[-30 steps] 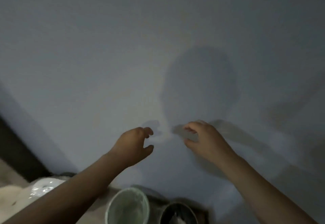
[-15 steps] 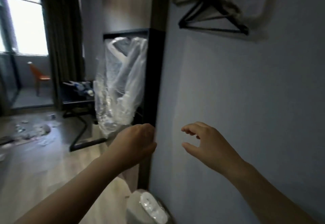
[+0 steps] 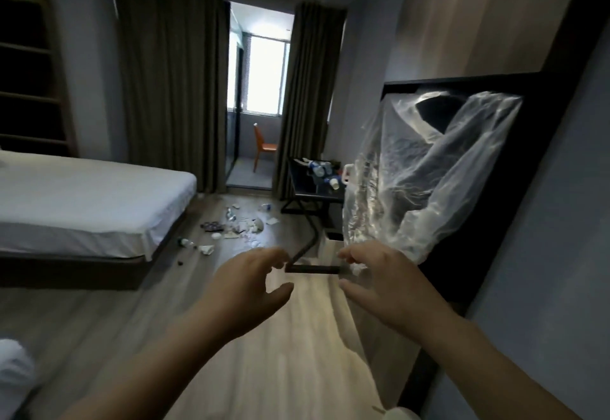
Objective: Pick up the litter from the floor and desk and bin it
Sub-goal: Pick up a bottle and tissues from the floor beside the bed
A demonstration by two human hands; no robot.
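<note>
Dim bedroom light falls on a wooden floor (image 3: 280, 353), with one bed (image 3: 82, 195) on the left and one dark counter (image 3: 303, 179) by the right wall. Scattered litter (image 3: 237, 225) lies on the floor between them, near the foot of the bed (wrappers, crumpled paper and at least one bottle (image 3: 186, 242), though the pieces are too small and blurred to count). More litter sits on the counter, including a paper cup (image 3: 334, 183), and is partly hidden behind one clear plastic bag (image 3: 412, 172) hanging from a dark frame.

Two hands are raised in front of the camera, well apart from all the litter. The left hand (image 3: 251, 284) is empty, its fingers loosely curved and the thumb spread away. The right hand (image 3: 379, 281) has the same loose, spread shape just beside the bag's lower edge; I cannot tell whether its fingertips touch the plastic.

One orange chair (image 3: 264, 147) stands beyond the two curtains (image 3: 171, 83). A white shape (image 3: 13, 376) is cut off at the lower left corner.
</note>
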